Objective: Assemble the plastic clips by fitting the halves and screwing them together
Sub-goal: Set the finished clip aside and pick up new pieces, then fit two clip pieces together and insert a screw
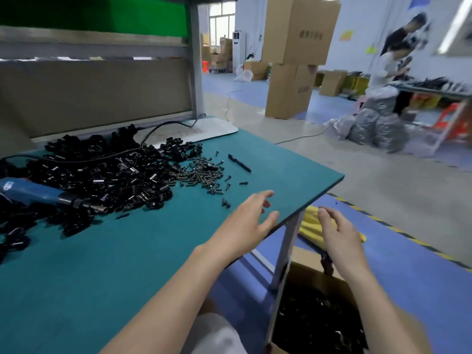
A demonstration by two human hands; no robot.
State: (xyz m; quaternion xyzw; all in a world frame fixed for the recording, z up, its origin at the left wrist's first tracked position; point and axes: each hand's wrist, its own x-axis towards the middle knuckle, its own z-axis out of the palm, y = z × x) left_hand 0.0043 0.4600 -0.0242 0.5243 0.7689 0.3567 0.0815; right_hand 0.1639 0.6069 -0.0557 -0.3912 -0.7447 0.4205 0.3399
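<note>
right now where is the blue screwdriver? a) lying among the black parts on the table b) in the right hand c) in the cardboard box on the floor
a: the blue screwdriver lies among the black clip parts on the table; the left hand and right hand are open and hold nothing.

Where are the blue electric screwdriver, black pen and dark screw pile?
blue electric screwdriver (33, 191), head view, blue body.
black pen (240, 164), head view, mid-barrel.
dark screw pile (201, 173), head view, pile centre.
</note>
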